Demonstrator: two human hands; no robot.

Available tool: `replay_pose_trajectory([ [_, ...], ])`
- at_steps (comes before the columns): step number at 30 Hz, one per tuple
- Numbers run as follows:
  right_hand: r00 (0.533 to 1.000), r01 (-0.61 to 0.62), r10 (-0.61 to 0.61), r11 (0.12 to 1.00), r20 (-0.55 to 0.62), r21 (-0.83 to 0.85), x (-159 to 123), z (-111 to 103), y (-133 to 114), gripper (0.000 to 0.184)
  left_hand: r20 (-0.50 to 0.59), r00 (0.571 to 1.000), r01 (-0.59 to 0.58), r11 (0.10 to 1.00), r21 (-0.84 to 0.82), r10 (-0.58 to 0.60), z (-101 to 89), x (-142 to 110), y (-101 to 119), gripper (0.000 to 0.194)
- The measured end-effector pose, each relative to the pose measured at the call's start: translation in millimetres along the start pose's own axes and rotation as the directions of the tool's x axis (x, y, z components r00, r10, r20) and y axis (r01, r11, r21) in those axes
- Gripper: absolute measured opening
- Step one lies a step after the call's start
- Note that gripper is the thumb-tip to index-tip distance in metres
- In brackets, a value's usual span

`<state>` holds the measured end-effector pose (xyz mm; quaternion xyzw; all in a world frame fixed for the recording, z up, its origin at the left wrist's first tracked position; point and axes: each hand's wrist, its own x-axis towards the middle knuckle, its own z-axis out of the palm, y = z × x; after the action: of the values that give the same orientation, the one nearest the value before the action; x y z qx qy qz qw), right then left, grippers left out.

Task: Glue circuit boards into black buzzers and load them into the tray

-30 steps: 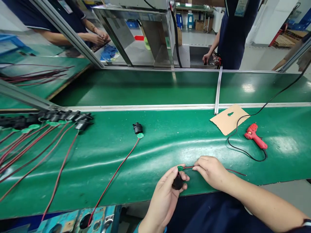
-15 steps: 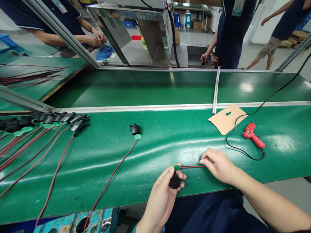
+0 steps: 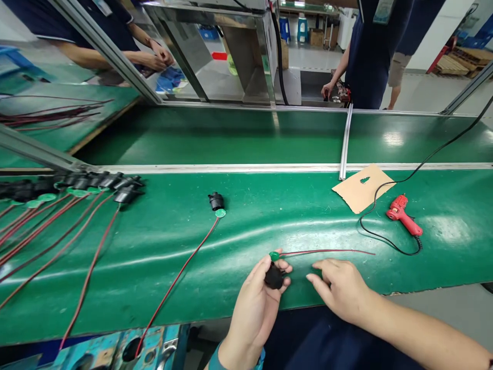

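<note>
My left hand grips a round black plastic connector between thumb and fingers. On its upper edge sits a green disc, from which a thin red wire runs right, its far end free. Just below that wire is my right hand, thumb apart from the bent fingers, holding nothing and not touching the wire. Beyond my left hand, a similar black connector lies on the green mat. It has a green disc too, and its red wire hangs over the front edge.
Several black connectors with red wires are lined up at the left. A red pistol-shaped tool with a black cord and a piece of cardboard lie at the right. Metal rails border the back. Co-workers stand beyond.
My right hand has let go of the red wire and dropped slightly, its thumb now apart. More of the wire shows. My left hand keeps the connector, tilted a little differently.
</note>
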<state>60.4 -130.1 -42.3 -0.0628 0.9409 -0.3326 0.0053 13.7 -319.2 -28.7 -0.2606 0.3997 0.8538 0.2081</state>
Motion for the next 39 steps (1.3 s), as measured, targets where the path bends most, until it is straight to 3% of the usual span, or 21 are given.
replay_pose_trajectory([
  [2,0.989,-0.143,0.138,0.98,0.047,0.14,-2,6,-2,0.05,-0.025,0.999,0.02,0.999,-0.048,-0.021,5.2,1,4,0.018],
  [4,0.959,-0.283,0.271,0.887,0.085,0.365,4,10,-2,0.075,-0.026,0.999,0.046,0.995,-0.088,-0.048,10.8,2,9,0.021],
  [6,0.917,-0.384,0.361,0.673,0.172,0.633,15,12,-3,0.092,-0.025,0.997,0.07,0.991,-0.118,-0.073,16.3,2,13,0.024],
  [8,0.89,-0.411,0.37,0.394,0.267,0.822,28,13,-5,0.104,-0.03,0.995,0.088,0.986,-0.141,-0.094,21.1,1,16,0.026],
  [10,0.897,-0.362,0.345,0.216,0.276,0.907,40,14,-8,0.104,-0.026,0.995,0.096,0.983,-0.154,-0.101,24.9,0,17,0.028],
  [12,0.914,-0.312,0.323,0.176,0.245,0.933,49,16,-12,0.084,-0.012,0.995,0.093,0.983,-0.157,-0.096,27.4,-2,17,0.029],
  [15,0.918,-0.306,0.323,0.202,0.231,0.93,55,22,-16,0.052,0.007,0.996,0.09,0.983,-0.159,-0.09,29.1,-3,15,0.03],
  [19,0.913,-0.354,0.299,0.238,0.278,0.905,49,20,-18,0.047,-0.006,0.996,0.082,0.982,-0.168,-0.084,26.5,0,12,0.028],
  [23,0.909,-0.394,0.248,0.246,0.336,0.886,32,0,-12,0.044,-0.027,0.998,0.044,0.985,-0.165,-0.05,19.3,5,13,0.026],
  [26,0.927,-0.296,0.307,0.239,0.217,0.925,22,-19,-3,0.04,-0.026,0.999,0.025,0.987,-0.161,-0.03,15.3,7,12,0.025],
  [28,0.934,-0.204,0.347,0.333,0.082,0.921,20,-31,3,0.038,-0.027,0.999,0.025,0.988,-0.153,-0.029,14.4,6,11,0.024],
  [30,0.93,-0.114,0.359,0.487,-0.08,0.866,20,-43,10,0.036,-0.029,0.999,0.031,0.99,-0.139,-0.036,14.0,6,10,0.023],
  [33,0.892,-0.007,0.293,0.771,-0.344,0.637,24,-65,24,0.04,-0.025,0.999,0.032,0.994,-0.105,-0.035,12.6,6,7,0.021],
  [35,0.845,-0.027,0.195,0.946,-0.498,0.324,25,-82,40,0.044,-0.009,1.0,0.009,0.998,-0.067,-0.01,10.8,6,5,0.017],
  [37,0.809,-0.127,0.1,0.992,-0.579,-0.005,20,-97,60,0.051,0.033,0.999,-0.035,0.999,-0.004,0.035,8.7,4,0,0.017],
  [39,0.798,-0.252,0.076,0.943,-0.598,-0.217,6,-111,86,0.058,0.094,0.993,-0.078,0.994,0.075,0.071,6.4,1,-4,0.027],
])
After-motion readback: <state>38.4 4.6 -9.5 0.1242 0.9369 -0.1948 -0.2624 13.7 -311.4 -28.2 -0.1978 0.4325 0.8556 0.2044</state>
